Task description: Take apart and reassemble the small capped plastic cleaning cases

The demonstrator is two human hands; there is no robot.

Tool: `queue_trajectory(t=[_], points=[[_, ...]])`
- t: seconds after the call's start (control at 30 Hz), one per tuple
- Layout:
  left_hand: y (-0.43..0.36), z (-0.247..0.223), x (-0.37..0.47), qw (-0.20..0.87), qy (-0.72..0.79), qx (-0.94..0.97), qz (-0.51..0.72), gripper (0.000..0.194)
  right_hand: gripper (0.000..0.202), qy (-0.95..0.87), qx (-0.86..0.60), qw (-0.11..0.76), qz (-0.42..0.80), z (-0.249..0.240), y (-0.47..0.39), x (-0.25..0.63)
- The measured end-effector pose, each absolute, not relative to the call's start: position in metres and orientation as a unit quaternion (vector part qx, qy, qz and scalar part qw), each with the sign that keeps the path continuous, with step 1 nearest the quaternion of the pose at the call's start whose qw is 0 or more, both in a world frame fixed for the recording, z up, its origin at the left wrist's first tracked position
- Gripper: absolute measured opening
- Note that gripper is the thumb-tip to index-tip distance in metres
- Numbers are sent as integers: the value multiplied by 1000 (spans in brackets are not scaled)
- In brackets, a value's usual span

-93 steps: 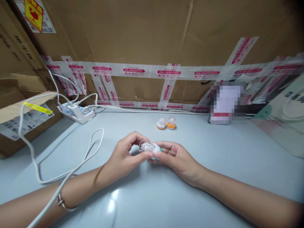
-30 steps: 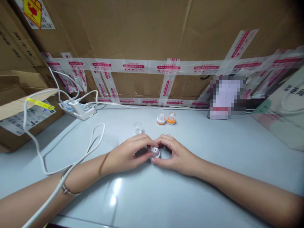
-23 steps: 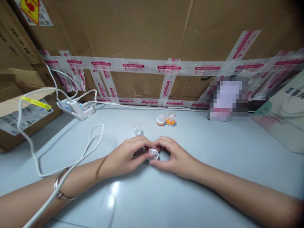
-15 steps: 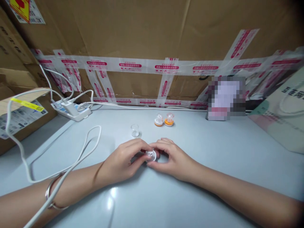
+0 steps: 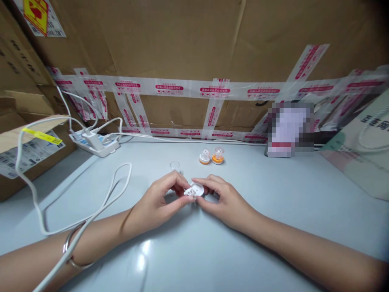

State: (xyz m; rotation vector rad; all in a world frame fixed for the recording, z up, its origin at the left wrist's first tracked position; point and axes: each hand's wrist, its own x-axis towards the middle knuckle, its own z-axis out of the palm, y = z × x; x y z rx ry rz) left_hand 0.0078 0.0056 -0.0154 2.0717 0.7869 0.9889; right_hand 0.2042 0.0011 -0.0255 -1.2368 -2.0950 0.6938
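My left hand pinches a small white slotted plastic piece between thumb and fingers. Opposite it, my right hand grips a shallow round white cap by its edge, the hollow side facing me. The two parts sit right beside each other; whether they touch I cannot tell. Partly hidden behind my left hand stands a small clear cup. Farther back are two small clear-domed items with orange and white bases, the left one close to the right one.
A white cable loops over the table at left and crosses my left forearm. Beyond it lies a power strip beside an open carton. A large taped cardboard box walls the back. At right are a blurred-out upright object and a bag.
The white slotted piece and the round white cap, together before, now show side by side, the cap tilted toward me. The view has shifted slightly.
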Motion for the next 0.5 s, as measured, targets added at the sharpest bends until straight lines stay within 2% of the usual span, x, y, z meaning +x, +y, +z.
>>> queue_trajectory(t=[0.23,0.3,0.4,0.5], points=[[2,-17,6,347,310,805,369,17,54,-757,-482,336,286,-24,1,206],[2,-17,5,339,313,807,370,17,48,-735,-482,384,285,-23,0,208],[2,-16,3,334,310,806,378,18,29,-711,-444,477,265,-20,-4,210],[2,-14,3,328,303,804,393,20,10,-726,-381,504,274,-15,-10,210]])
